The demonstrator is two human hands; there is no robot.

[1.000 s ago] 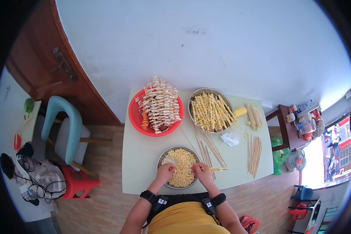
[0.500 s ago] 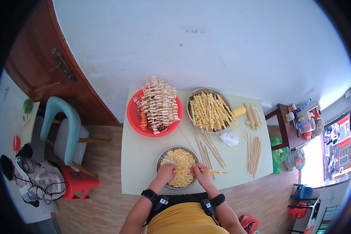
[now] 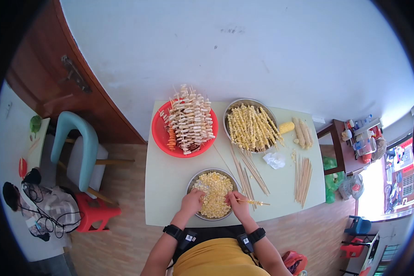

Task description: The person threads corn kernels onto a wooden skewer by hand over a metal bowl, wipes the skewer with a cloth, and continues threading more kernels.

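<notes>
A metal bowl (image 3: 189, 183) of loose yellow corn kernels (image 3: 215, 190) stands at the table's near edge. Over its left rim is my left hand (image 3: 192, 201), its fingers bent together; anything between them is too small to make out. My right hand (image 3: 238, 205), at the right rim, is closed around a bamboo skewer (image 3: 255, 202) that points right and carries some kernels towards its outer end. Farther back, a second metal bowl (image 3: 226, 131) holds many corn-kernel skewers (image 3: 253, 126). Bare bamboo skewers (image 3: 252, 174) lie on the table right of the near bowl.
A red basin (image 3: 157, 138) heaped with skewers of white pieces (image 3: 191, 122) stands back left on the table (image 3: 170, 202). Right of the back bowl lie a corn cob (image 3: 286, 127), pale cobs (image 3: 302, 133), crumpled plastic (image 3: 274, 159) and more bare skewers (image 3: 302, 181).
The whole view has shifted slightly, moving the table a little right and up in the picture. Both hands keep nearly the same places at the bowl; the skewer stays in my right hand.
</notes>
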